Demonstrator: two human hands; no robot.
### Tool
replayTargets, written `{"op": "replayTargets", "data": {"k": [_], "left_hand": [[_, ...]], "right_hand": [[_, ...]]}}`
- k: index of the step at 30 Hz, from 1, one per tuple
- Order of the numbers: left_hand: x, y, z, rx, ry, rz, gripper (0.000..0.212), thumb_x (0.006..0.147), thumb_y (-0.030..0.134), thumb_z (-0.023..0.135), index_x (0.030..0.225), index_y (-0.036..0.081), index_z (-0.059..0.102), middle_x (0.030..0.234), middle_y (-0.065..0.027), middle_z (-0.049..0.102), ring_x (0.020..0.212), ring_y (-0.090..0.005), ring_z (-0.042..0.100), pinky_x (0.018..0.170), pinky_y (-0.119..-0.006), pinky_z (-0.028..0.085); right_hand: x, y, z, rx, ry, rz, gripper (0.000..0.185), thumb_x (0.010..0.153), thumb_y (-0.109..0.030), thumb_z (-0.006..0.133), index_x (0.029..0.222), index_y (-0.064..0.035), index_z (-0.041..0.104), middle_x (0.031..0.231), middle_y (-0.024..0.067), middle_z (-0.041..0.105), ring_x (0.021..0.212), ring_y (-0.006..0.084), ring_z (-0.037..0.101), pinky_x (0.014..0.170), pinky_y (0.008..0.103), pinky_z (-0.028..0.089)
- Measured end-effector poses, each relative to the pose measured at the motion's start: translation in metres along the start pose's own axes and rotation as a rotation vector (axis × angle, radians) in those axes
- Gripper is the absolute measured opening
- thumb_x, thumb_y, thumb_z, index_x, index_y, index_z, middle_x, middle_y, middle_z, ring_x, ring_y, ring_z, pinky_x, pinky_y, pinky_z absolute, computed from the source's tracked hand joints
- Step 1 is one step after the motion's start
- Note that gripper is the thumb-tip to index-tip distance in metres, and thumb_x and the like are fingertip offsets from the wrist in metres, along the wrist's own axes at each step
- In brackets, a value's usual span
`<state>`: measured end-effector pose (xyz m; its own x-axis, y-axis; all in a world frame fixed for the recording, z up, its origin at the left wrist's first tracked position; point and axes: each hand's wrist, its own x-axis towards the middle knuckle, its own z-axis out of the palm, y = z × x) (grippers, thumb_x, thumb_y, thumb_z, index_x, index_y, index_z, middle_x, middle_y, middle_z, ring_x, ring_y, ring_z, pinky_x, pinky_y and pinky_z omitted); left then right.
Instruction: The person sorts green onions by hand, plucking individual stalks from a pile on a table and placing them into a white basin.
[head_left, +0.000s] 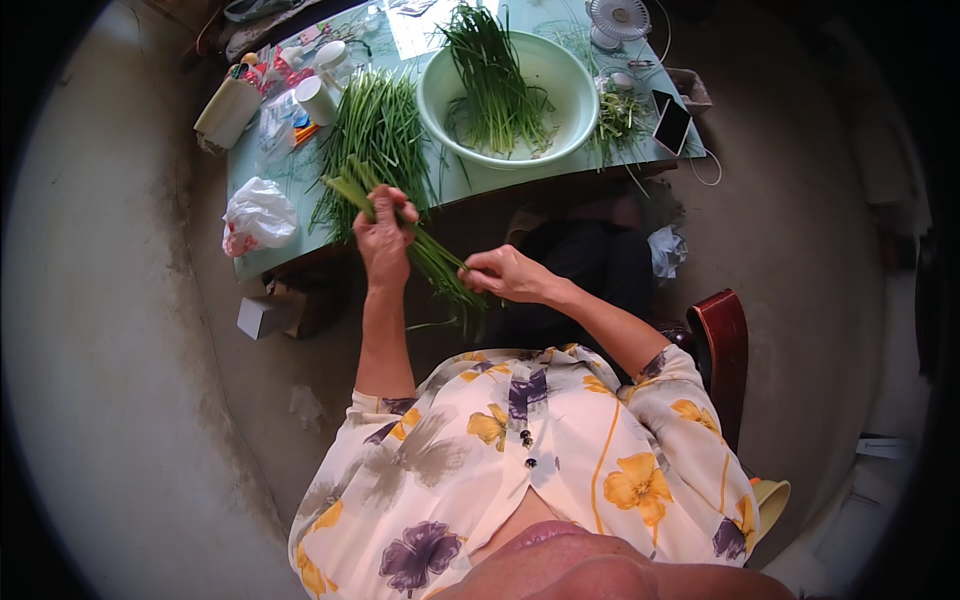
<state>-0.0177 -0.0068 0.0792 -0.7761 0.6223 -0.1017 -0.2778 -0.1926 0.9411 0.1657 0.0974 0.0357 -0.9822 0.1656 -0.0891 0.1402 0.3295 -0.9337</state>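
My left hand (386, 234) grips a bunch of garlic chives (435, 261) in front of the table edge. The pale stem ends point up and left, while the green leaves hang down to the right. At those leaves, my right hand (511, 273) pinches with thumb and fingers on some of the blades. Beyond my left hand, a large pile of chives (379, 135) lies on the table. A pale green plastic basin (577, 112) stands to its right, with another bundle of chives (491, 90) leaning inside.
On the glass-topped table (480, 184) are a white plastic bag (259, 214), a white cup (315, 100), a paper roll (229, 112), chive trimmings (619, 116), a smartphone (672, 127) and a small fan (618, 19). A wooden chair arm (720, 352) rises at my right.
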Motion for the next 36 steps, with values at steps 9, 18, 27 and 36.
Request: {"op": "replayTargets", "data": {"k": [9, 18, 27, 36], "left_hand": [[0.003, -0.004, -0.02, -0.371, -0.092, -0.005, 0.035, 0.103, 0.038, 0.047, 0.085, 0.009, 0.052, 0.059, 0.0025, 0.037, 0.053, -0.0092, 0.039, 0.045, -0.024, 0.03], [-0.032, -0.05, 0.001, -0.396, -0.09, -0.272, 0.033, 0.104, 0.038, 0.045, 0.086, 0.011, 0.05, 0.059, 0.0025, 0.036, 0.052, -0.0103, 0.041, 0.043, -0.023, 0.034], [-0.047, -0.062, -0.003, -0.4, -0.033, -0.362, 0.034, 0.104, 0.041, 0.044, 0.087, 0.012, 0.05, 0.06, 0.0046, 0.035, 0.047, -0.0055, 0.035, 0.04, -0.02, 0.029], [-0.051, -0.062, 0.002, -0.434, -0.091, -0.323, 0.033, 0.104, 0.04, 0.044, 0.088, 0.011, 0.051, 0.061, 0.0045, 0.037, 0.047, -0.0047, 0.035, 0.038, -0.019, 0.028]], "right_hand": [[0.006, 0.03, -0.136, 0.195, 0.393, 0.195, 0.024, 0.094, -0.02, 0.061, 0.096, 0.0019, 0.07, 0.077, 0.0053, 0.069, 0.066, 0.01, 0.064, 0.061, 0.025, 0.054], [0.117, 0.079, -0.179, -0.393, 0.434, 0.352, 0.021, 0.077, -0.015, 0.059, 0.077, 0.0021, 0.072, 0.057, 0.0105, 0.065, 0.054, 0.0184, 0.066, 0.061, 0.0332, 0.056], [0.148, 0.095, -0.167, -0.51, 0.46, 0.63, 0.027, 0.079, -0.012, 0.06, 0.102, 0.0013, 0.067, 0.11, 0.0261, 0.066, 0.106, 0.0433, 0.063, 0.089, 0.0482, 0.053], [0.134, 0.085, -0.17, -0.532, 0.597, 0.603, 0.021, 0.078, -0.015, 0.057, 0.087, 0.0015, 0.067, 0.093, 0.0232, 0.067, 0.092, 0.0387, 0.067, 0.083, 0.045, 0.054]]}}
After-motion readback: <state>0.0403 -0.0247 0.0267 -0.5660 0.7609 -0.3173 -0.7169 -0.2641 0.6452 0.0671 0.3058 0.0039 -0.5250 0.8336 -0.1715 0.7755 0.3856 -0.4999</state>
